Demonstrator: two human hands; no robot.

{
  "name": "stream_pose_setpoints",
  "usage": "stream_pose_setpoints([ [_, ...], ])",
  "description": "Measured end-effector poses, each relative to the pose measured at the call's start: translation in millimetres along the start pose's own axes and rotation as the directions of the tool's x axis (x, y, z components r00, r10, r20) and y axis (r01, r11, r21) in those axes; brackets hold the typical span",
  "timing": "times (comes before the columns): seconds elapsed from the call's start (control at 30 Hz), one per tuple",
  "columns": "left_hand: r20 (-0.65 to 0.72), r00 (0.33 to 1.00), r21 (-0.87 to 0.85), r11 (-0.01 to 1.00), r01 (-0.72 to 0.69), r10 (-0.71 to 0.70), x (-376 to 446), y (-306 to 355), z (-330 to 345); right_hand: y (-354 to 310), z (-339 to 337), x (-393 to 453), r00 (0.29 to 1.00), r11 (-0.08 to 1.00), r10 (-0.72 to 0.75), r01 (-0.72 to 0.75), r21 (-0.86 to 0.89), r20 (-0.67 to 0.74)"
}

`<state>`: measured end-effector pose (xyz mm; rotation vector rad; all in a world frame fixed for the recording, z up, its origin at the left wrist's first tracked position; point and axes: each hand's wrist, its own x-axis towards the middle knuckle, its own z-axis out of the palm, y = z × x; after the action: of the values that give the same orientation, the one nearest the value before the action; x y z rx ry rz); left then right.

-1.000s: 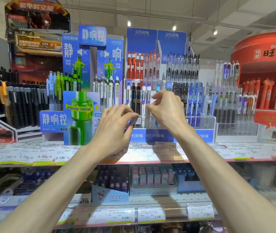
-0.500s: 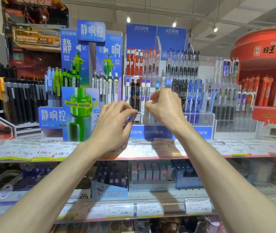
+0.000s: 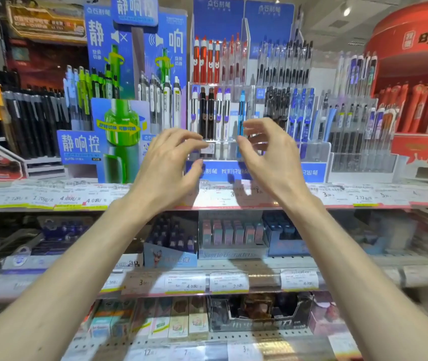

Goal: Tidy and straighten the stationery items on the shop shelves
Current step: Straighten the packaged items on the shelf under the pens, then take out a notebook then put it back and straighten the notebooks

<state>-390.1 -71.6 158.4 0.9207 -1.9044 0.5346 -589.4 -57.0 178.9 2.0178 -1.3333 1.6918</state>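
Both hands, left hand and right hand, hover loosely curled, grasping nothing, before the pens standing at twelve o'clock in the clear rack. The pens look light, stiff and slick, best pinched mid-barrel.

We have one head-worn wide-angle view, facing the shop shelves straight on and tilted slightly down. It sits close: the clear pen rack is at arm's reach, both forearms entering from the bottom corners. Edges bend and blur.
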Motion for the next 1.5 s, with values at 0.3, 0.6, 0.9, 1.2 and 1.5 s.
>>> stream_pose_setpoints([
  [0.3,-0.109,0.981,-0.218,0.967,0.131,-0.158,-81.9,44.4,2.0,33.1,-30.1,-102.8,0.993,0.973,0.122,-0.120,0.197,0.004],
  [0.6,0.224,0.729,-0.467,0.585,0.663,-0.647,-207.2,81.4,52.7,89.8,-14.8,-251.1,0.852,0.810,0.466,-0.520,0.272,0.239],
  [0.9,0.434,0.369,-0.436,0.167,0.884,-0.822,-291.0,104.3,76.7,118.9,10.6,-339.5,0.628,0.662,0.596,-0.737,0.138,0.500],
  [1.2,0.527,0.238,-0.518,-0.087,0.851,-0.816,-323.2,64.1,62.0,91.5,52.3,-345.7,0.588,0.652,0.588,-0.751,0.104,0.555],
  [1.5,0.464,0.335,-0.397,0.146,0.906,-0.820,-362.7,-43.8,2.2,19.3,142.7,-338.5,0.629,0.682,0.600,-0.725,0.094,0.495],
])
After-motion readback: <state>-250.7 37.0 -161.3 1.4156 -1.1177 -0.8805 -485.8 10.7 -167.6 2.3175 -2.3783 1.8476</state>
